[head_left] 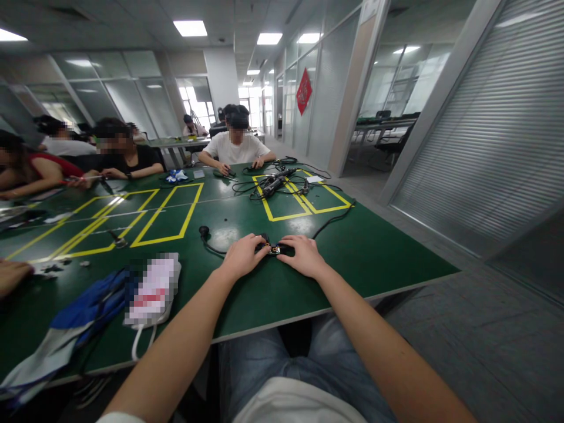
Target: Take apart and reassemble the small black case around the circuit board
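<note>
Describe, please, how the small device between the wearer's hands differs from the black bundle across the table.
The small device sits between the left hand and right hand, while the black bundle lies across yellow tape. The small device is compact; the black bundle spreads wider. The small device shows orange and white details, whereas the black bundle looks mostly dark. Both have black cable alongside.

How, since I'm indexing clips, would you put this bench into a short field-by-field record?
Left hand: holding a small black device by its left end
Right hand: holding its right end
Cords: one beside each hand; the left one ends in a plug
Table: green, with yellow tape
Left side: blue-and-grey fabric item
Opposite: person in white; black cables nearby
</note>
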`<state>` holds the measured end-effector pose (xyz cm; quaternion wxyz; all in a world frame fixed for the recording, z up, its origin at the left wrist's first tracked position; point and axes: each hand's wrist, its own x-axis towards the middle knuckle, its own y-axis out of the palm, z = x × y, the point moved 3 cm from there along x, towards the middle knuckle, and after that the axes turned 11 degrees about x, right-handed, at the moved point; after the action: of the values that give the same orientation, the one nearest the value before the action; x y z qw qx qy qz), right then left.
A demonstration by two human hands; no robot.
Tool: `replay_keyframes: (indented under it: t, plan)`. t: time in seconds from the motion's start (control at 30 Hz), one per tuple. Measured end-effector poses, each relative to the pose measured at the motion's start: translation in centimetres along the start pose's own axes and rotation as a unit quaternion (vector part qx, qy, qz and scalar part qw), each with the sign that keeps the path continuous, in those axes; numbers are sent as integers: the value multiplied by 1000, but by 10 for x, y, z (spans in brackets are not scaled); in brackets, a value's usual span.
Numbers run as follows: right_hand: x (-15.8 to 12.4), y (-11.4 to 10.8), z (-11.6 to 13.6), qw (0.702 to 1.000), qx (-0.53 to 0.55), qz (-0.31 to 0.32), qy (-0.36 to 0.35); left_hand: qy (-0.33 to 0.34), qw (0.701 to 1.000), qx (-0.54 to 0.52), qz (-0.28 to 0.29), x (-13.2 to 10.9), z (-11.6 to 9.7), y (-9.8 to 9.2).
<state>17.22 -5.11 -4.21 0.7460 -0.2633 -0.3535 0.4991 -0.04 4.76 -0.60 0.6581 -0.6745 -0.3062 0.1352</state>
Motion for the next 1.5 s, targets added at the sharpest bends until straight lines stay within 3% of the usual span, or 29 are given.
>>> replay_keyframes:
  t: [0.3, 0.67, 0.87, 1.27, 1.5]
  plan:
    - [-3, -2, 5, 1000, -15, 8, -6, 48, 998, 48, 15, -4, 0, -5]
    - [-3, -4, 2, 999, 29, -22, -12, 46, 994, -101, 26, 3, 21, 1]
    - [0, -6, -4, 996, 72, -53, -3, 43, 985, -152, 64, 4, 32, -2]
    - [0, -5, -1, 994, 90, -58, -32, 84, 988, -121, 41, 10, 44, 5]
    - [1, -3, 1, 998, 22, -58, -24, 113, 990, -78, 36, 13, 44, 6]
